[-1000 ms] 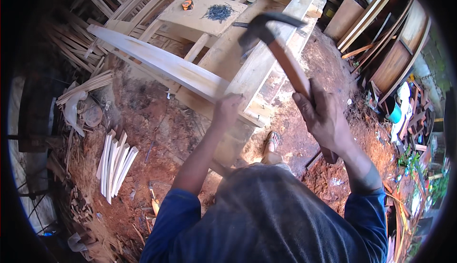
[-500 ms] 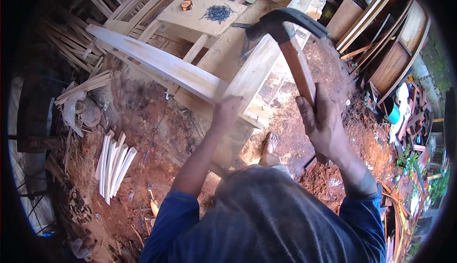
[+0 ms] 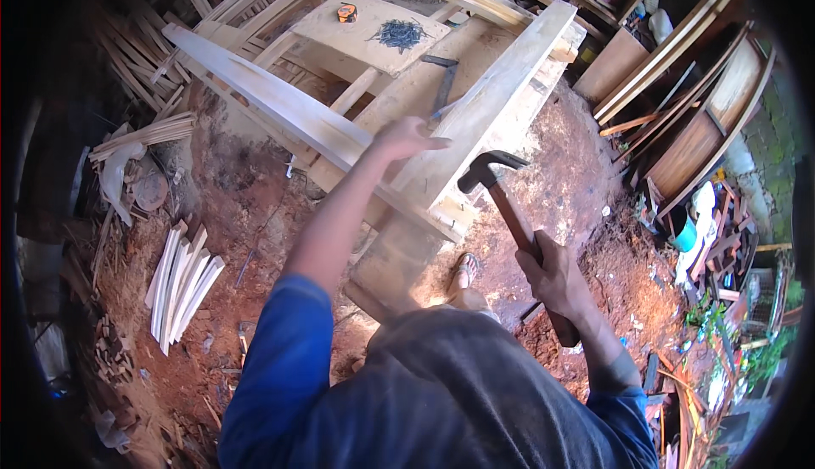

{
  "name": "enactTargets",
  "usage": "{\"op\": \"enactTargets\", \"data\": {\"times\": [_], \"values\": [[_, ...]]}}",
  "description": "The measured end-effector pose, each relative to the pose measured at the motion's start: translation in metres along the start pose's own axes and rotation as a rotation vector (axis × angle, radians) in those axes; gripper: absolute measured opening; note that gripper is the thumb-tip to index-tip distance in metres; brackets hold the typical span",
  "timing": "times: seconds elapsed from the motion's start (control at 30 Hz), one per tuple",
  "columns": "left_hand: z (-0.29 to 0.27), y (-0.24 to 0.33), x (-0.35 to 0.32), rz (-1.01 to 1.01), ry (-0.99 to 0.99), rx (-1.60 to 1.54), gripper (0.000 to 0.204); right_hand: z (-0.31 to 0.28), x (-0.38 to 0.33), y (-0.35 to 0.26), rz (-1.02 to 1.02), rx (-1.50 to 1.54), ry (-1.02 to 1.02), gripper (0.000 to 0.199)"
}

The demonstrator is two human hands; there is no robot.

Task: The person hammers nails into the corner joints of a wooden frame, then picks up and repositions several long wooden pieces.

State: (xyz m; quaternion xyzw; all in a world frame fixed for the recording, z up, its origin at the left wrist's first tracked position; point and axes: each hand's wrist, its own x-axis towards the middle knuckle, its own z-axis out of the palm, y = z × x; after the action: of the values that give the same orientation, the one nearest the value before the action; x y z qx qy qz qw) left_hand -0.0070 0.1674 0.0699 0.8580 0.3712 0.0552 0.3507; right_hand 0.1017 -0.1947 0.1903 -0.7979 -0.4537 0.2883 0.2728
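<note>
In my right hand (image 3: pixel 556 278) is a claw hammer (image 3: pixel 512 214), gripped by its wooden handle. The dark metal head tilts up and to the left, apart from the wood, just right of the frame's near corner. My left hand (image 3: pixel 403 140) hovers over that corner, fingers apart, with nothing visible in it. Two pale boards meet under it: a long narrow board (image 3: pixel 272 91) running to the far left and a wider board (image 3: pixel 509 78) running to the far right. A dark try square (image 3: pixel 446 78) lies inside the frame, by the wider board.
A plywood piece (image 3: pixel 340 36) on the workbench carries a pile of dark nails (image 3: pixel 399 34) and an orange tape measure (image 3: pixel 346 13). Cut wood strips (image 3: pixel 182 286) lie on the dirt floor at left. Panels (image 3: pixel 705 129) lean at right beside a teal bucket (image 3: pixel 683 231).
My left hand has let go of the wider board's near end and moved up, fingers spreading. My right hand has lowered the hammer, drawing it down and away from the boards.
</note>
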Motion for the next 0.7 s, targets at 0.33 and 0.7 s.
{"op": "enactTargets", "data": {"times": [0.33,0.7], "values": [[0.051,0.002,0.038,0.091,-0.229,0.021,0.117,-0.052,-0.009,-0.072,-0.358,0.308,0.446,0.029],[0.054,-0.013,0.036,0.101,-0.192,0.014,0.117,-0.053,0.007,-0.071,-0.15,0.154,0.365,0.028]]}}
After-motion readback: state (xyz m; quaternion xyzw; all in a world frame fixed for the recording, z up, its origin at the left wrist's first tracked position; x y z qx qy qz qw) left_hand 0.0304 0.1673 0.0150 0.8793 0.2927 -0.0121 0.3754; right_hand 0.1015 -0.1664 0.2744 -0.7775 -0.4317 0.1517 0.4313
